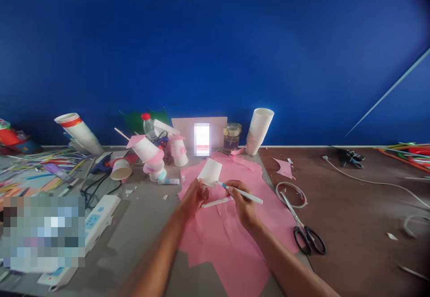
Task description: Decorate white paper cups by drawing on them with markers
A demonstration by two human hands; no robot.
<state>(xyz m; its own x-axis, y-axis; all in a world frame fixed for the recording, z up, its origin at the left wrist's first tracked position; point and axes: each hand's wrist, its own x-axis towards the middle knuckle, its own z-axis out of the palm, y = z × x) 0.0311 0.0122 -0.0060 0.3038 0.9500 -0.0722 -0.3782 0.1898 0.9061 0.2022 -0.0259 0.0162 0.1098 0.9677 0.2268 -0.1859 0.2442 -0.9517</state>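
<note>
A person's left hand [197, 195] pinches a white paper cup [211, 170] above pink paper [235, 247], while the right hand [245, 205] grips a marker [248, 194], its tip near the cup's edge. No marks are discernible, suggesting most marker work remains; pink-trimmed cups [145, 150] at left appear further along.

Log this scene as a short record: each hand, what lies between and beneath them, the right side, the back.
Left hand: holds a tilted white paper cup
Right hand: holds a marker, tip at the cup; contact unclear
Between hands: second marker
Beneath: pink paper
Right side: black-handled scissors, tape roll
Back: leaning stack of white cups, jar
</note>
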